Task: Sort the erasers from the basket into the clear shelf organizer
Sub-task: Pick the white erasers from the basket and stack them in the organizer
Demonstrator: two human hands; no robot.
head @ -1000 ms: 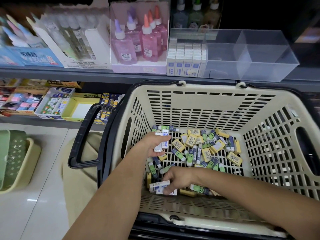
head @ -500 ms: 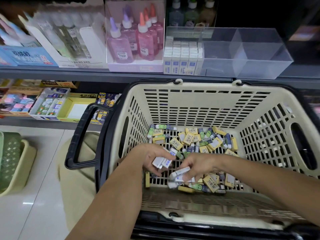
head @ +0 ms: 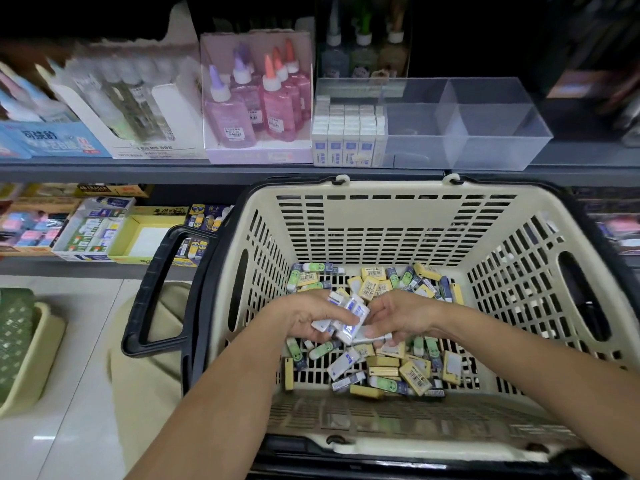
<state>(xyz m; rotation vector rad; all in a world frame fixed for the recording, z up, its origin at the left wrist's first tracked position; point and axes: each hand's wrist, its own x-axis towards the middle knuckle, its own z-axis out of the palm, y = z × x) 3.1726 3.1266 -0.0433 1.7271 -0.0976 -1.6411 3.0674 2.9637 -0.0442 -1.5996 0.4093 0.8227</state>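
Head view: a cluster of white-and-blue erasers is held above the floor of the basket, near its middle. The left hand curls its fingers round several of them. The right hand meets it from the other side and pinches one eraser at the cluster's lower edge. Both forearms enter over the near rim, and open space lies between the hands and the slotted walls on every side. Beneath the hands, loose erasers lie scattered across the perforated floor: yellow-sleeved, green-faced and white-and-blue ones, heaped at mixed angles. A black handle hangs folded down outside the left wall.

Behind the far rim, on the grey shelf, stands the clear organizer. Upright rows of white erasers pack its left end, and a clear divider marks off compartments to their right. Pink and purple glue bottles stand in a display box just left of it. Stationery boxes line a lower shelf at left. A pale tiled floor carries a beige tub at the left edge.
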